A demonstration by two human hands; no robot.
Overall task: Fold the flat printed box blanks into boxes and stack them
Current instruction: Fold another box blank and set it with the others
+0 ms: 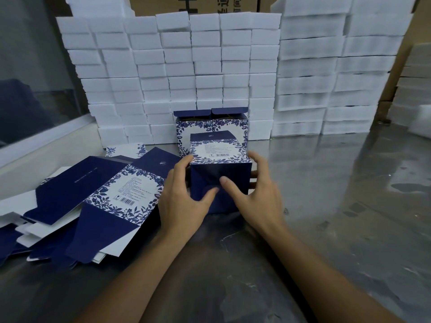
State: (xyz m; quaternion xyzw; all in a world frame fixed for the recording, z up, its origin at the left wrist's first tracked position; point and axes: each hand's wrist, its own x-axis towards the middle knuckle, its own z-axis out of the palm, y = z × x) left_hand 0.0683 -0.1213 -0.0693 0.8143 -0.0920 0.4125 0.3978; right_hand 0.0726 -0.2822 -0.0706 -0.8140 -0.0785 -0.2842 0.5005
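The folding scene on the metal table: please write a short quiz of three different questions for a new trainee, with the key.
1. True or false: both hands grip the box being folded.
2. The flat blanks lie on which side of that box: A the person's left, B the person's right, C behind it?
3. How many folded boxes with open lids stand behind it, against the white stacks?

Key:
1. True: the left hand and the right hand each hold it.
2. A
3. Two
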